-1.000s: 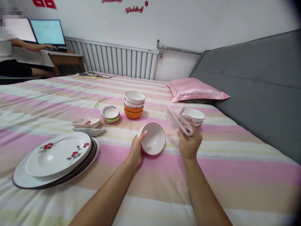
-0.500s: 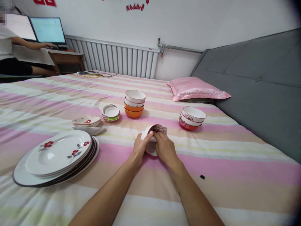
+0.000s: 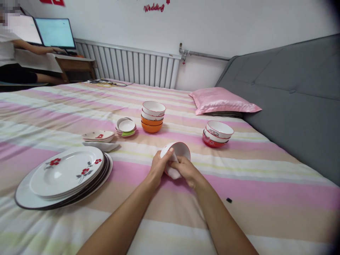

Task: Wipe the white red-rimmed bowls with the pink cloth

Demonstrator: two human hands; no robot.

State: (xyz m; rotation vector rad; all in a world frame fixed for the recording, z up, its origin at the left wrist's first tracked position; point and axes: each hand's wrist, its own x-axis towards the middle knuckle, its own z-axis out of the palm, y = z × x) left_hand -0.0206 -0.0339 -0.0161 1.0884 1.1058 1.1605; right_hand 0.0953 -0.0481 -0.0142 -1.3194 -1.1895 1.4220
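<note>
A white bowl with a red rim (image 3: 180, 148) is held just above the striped bed sheet (image 3: 265, 184), tilted away from me. My left hand (image 3: 158, 165) grips its near left side, thumb on the rim. My right hand (image 3: 186, 169) is closed on a pale cloth (image 3: 174, 173) pressed against the bowl's outer wall, low on the near side. Most of the cloth is hidden under my fingers.
A stack of flowered plates (image 3: 66, 173) lies at left, small dishes (image 3: 98, 136) and saucers (image 3: 126, 126) behind it. A stack of bowls (image 3: 152, 117) stands at centre, two bowls (image 3: 217, 132) at right, a pink pillow (image 3: 223, 101) beyond. A person sits at a desk, far left. A small dark speck (image 3: 228, 200) lies on the sheet.
My right hand brought the cloth down from the air into the bowl, then slid it round to the bowl's outside. The bowl has turned from facing me to tilting away.
</note>
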